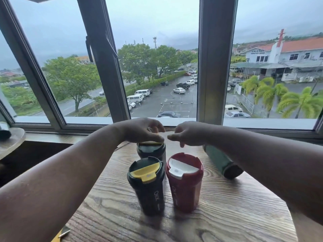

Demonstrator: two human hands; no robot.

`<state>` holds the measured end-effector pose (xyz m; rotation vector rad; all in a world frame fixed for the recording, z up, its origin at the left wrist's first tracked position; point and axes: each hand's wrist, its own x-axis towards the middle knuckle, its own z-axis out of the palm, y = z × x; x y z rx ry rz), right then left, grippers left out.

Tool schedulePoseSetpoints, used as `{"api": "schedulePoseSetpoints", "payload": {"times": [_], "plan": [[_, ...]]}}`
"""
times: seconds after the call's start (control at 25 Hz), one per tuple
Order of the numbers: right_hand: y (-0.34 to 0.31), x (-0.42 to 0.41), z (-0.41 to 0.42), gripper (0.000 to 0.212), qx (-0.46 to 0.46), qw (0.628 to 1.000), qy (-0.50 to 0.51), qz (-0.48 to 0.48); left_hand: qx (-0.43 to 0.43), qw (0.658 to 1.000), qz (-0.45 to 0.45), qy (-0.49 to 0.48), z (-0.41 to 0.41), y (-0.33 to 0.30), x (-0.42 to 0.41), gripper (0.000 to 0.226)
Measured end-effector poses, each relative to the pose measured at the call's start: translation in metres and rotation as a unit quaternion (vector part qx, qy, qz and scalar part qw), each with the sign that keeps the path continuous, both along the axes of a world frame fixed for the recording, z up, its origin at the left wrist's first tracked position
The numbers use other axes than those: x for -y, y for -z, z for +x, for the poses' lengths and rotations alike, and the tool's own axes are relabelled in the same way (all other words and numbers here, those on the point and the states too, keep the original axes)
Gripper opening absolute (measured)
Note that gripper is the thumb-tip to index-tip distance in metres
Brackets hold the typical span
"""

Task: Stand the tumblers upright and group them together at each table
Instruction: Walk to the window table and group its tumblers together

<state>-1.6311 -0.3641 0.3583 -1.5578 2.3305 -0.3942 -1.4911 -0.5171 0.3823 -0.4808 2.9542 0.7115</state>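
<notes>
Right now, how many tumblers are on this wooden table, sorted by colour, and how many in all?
Dark green with yellow lid: 2, the near one and the far one under the left hand, both upright.
Red with white lid: 1, upright.
Light green: 1, lying on its side under the right forearm.
Total: 4 tumblers.

Wooden table [227, 215], lower frame: dark green tumbler [146, 186] with yellow lid and red tumbler [185, 184] with white lid, upright, side by side. Behind: second dark tumbler [151, 151], upright, left hand [143, 131] gripping its top. Right of centre: green tumbler [222, 163] lying down, under the right forearm. Right hand [187, 134] loosely curled, holding nothing.
</notes>
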Motion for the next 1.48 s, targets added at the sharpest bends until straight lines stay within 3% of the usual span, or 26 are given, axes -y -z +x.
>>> {"api": "schedulePoseSetpoints", "payload": {"times": [0.12, 0.32, 0.48, 0.6, 0.8, 0.92, 1.24, 1.4, 1.48], "plan": [[-0.012, -0.033, -0.025, 0.041, -0.099, 0.993, 0.06, -0.032, -0.017, 0.997, -0.066, 0.033, -0.02, -0.009, -0.02, 0.038], [0.008, -0.083, -0.086, 0.029, -0.047, 0.979, 0.181, -0.08, 0.0, 0.988, -0.122, 0.099, -0.082, -0.016, -0.072, 0.043], [0.052, -0.102, -0.113, 0.037, 0.1, 0.952, 0.274, -0.089, 0.035, 0.98, -0.157, 0.112, -0.137, -0.007, -0.108, 0.048], [0.074, -0.107, -0.118, 0.036, 0.251, 0.908, 0.323, -0.096, 0.11, 0.971, -0.188, 0.097, -0.17, 0.008, -0.12, 0.05], [0.087, -0.116, -0.121, 0.034, 0.348, 0.87, 0.334, -0.105, 0.219, 0.967, -0.13, 0.018, -0.198, 0.024, -0.119, 0.062], [0.092, -0.118, -0.116, 0.03, 0.381, 0.869, 0.298, -0.098, 0.244, 0.965, -0.092, -0.005, -0.204, 0.034, -0.113, 0.063], [0.095, -0.119, -0.102, 0.014, 0.457, 0.838, 0.234, -0.187, 0.199, 0.98, 0.01, -0.015, -0.201, 0.033, -0.106, 0.049], [0.093, -0.117, -0.096, 0.04, 0.454, 0.821, 0.226, -0.263, 0.099, 0.995, -0.001, -0.02, -0.184, 0.024, -0.109, 0.043], [0.089, -0.115, -0.093, 0.042, 0.444, 0.823, 0.213, -0.282, 0.047, 0.999, 0.01, -0.021, -0.169, 0.02, -0.109, 0.039]]}}
